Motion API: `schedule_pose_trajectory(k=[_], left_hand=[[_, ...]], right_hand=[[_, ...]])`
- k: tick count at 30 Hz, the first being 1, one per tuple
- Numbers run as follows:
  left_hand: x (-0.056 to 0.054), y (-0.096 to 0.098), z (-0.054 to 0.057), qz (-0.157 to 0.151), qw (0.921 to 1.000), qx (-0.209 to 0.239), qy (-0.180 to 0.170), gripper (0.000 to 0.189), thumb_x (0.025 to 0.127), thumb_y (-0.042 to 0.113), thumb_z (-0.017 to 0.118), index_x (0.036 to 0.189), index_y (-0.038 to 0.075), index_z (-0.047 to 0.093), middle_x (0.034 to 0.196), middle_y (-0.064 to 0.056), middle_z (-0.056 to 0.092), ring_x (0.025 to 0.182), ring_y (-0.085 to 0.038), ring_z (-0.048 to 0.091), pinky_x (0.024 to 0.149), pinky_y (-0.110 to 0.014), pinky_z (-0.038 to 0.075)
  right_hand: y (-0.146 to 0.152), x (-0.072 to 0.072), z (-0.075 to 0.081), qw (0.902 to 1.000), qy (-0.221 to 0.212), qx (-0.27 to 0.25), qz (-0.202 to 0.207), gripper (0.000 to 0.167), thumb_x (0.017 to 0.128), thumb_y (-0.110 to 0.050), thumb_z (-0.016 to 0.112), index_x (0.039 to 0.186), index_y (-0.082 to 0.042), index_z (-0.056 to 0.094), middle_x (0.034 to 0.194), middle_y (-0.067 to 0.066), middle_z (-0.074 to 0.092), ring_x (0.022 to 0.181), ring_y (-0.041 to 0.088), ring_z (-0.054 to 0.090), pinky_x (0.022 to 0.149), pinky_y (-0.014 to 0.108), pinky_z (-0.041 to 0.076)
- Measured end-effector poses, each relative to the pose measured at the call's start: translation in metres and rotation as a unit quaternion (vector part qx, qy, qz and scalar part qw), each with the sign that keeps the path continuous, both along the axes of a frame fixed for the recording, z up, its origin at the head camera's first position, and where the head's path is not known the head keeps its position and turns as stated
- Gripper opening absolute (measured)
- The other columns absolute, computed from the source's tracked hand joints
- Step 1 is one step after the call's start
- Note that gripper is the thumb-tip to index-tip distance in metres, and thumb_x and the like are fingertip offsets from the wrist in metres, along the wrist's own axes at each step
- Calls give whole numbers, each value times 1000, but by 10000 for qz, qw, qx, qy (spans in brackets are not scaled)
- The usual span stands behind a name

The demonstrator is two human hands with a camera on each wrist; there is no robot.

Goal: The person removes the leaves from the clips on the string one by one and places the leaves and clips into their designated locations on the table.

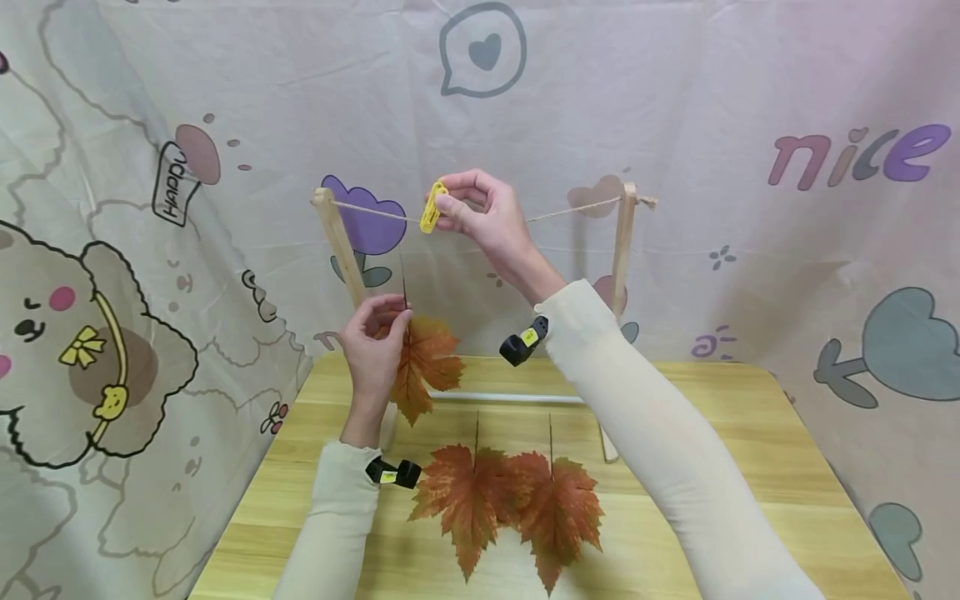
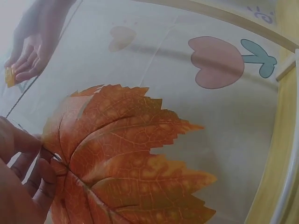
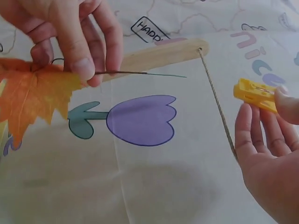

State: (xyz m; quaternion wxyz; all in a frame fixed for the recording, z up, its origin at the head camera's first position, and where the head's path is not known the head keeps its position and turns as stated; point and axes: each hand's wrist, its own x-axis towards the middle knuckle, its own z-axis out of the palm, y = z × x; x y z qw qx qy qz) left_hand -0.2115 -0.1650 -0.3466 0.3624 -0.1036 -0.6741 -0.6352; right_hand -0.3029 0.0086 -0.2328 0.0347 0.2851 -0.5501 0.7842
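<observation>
My left hand (image 1: 375, 342) pinches the stem of an orange maple leaf (image 1: 426, 362) just below the rope, near the left wooden post. In the right wrist view the thin stem (image 3: 140, 73) sticks out past the fingertips. Higher up, my right hand (image 1: 480, 212) holds a yellow clothespin (image 1: 432, 208) between thumb and fingers, in front of the twine rope (image 1: 375, 211). Seen from the right wrist, the clothespin (image 3: 256, 92) is apart from both the rope (image 3: 216, 100) and the leaf stem.
The rope hangs between a left wooden post (image 1: 339, 246) and a right wooden post (image 1: 624, 250). Two red-orange maple leaves (image 1: 468, 500) lie on the wooden table (image 1: 720, 450), stems toward the frame. A white rod (image 1: 510, 398) crosses low between the posts. A printed cloth (image 1: 600, 100) hangs behind.
</observation>
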Motion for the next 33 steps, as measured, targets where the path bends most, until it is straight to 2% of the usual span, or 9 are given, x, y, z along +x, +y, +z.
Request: schedule_pose_trajectory(k=[5,11,14,18,21,24,33], left_hand=[[2,-4,-5,-120,9999,-36,-79,20,87,-15,72,107,-16,68,100,-34,69,77,-26,67,74,-21,57],[6,-6,-9,-194,9989,-249,-340,18,90,-11,71,108,-15,67,106,-32,71,83,-34,69,77,-23,56],[5,-8,-14,-198,9984,-259,-464,17,90,-12,70,107,-16,68,105,-31,71,83,-37,67,75,-22,56],[-4,-15,-30,-179,9978,-215,-601,14,91,-10,71,105,-12,72,104,-28,72,81,-28,66,66,-16,54],[-8,-19,-40,-225,9976,-223,-610,12,90,-8,73,103,-8,75,102,-25,73,78,-20,66,60,-16,54],[-7,-21,-45,-355,9975,-262,-548,12,89,-7,75,101,-6,77,100,-25,74,76,-17,67,59,-19,56],[-6,-24,-55,-623,9960,-365,-524,13,89,-9,74,103,-8,76,99,-30,72,72,-18,69,57,-24,58]], right_hand=[[7,9,-8,9990,167,391,165,22,97,3,67,118,6,63,111,20,71,96,25,71,88,42,59],[14,18,-21,9974,53,474,543,25,97,5,66,122,7,62,119,29,67,104,29,71,92,47,56],[18,21,-28,9970,31,508,591,25,97,6,65,122,8,62,120,30,67,105,29,71,93,46,56],[27,25,-39,9971,-49,593,477,25,97,5,65,122,7,62,116,22,70,101,26,71,91,43,58],[36,27,-48,9972,-102,615,415,25,96,4,67,121,5,64,114,18,72,101,26,71,91,43,58],[44,30,-58,9972,-173,639,361,24,95,5,68,119,4,65,112,17,73,101,26,72,90,43,58],[71,40,-83,9957,-192,905,43,27,96,-2,71,122,4,66,112,18,73,100,29,72,90,43,58]])
